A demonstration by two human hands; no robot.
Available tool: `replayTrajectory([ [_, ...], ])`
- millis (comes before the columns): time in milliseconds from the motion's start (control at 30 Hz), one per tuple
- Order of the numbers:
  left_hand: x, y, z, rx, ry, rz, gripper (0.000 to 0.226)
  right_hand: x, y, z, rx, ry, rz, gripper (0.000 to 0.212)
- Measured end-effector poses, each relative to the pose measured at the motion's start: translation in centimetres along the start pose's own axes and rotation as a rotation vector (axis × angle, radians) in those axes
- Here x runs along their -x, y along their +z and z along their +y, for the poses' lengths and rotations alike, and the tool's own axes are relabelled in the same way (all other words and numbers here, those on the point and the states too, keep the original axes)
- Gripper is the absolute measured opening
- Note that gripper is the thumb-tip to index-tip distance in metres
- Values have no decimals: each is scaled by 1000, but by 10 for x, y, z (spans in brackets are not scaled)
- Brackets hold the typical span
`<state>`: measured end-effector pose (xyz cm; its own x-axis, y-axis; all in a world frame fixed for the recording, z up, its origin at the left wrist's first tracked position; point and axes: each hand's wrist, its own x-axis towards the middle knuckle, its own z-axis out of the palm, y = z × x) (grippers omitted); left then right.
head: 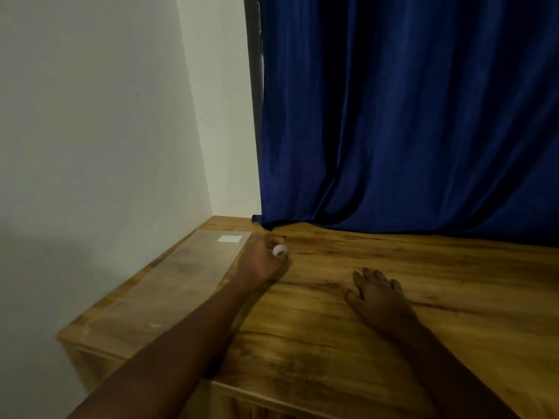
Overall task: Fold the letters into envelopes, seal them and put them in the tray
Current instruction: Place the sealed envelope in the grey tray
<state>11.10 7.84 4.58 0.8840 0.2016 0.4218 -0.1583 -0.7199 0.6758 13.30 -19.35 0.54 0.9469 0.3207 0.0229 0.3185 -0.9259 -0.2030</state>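
Blue curtain (408,116) across the upper right, hem bunched on the table's far edge. Pale wall (106,116) at left, meeting the curtain at a dark vertical strip. Wooden table (378,343) over the lower half, grain streaked dark, left edge beside the wall.

Clear tray (169,285) along the table's left side, long axis running from the near edge toward the far corner. Transparent and slightly blurred, walls hard to make out. A small white label (230,238) at the far end; otherwise only wood grain seen through the tray, with a faint pale smear near the close end. Whether anything lies inside: cannot tell.

Left hand (262,261) stretched forward, just beside the tray's far right edge, forearm crossing the tray's near right corner. Fingers curled around a small white round-ended object, possibly a glue stick (279,250); only its pale end visible above the knuckles.

Right hand (379,297) flat on the wood, palm down, fingers straight and slightly spread, holding nothing. Well apart from the tray, to the right of the left hand and nearer the viewer.

Letters and envelopes: none visible in this view.
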Motion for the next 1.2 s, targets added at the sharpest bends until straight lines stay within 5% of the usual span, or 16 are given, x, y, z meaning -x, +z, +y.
replayTrajectory([
  [300,-18,-46,-46,-200,-65,43,24,0,0,-1,-3,19,18,71],
  [567,-34,-37,-56,-180,-117,-32,48,0,0,-2,-18,29,26,71],
  [1033,-44,-24,-73,-473,-106,-30,54,-1,1,-2,4,22,35,72],
  [1200,-33,-16,-52,-568,188,-53,62,-2,1,-2,8,22,40,72],
])
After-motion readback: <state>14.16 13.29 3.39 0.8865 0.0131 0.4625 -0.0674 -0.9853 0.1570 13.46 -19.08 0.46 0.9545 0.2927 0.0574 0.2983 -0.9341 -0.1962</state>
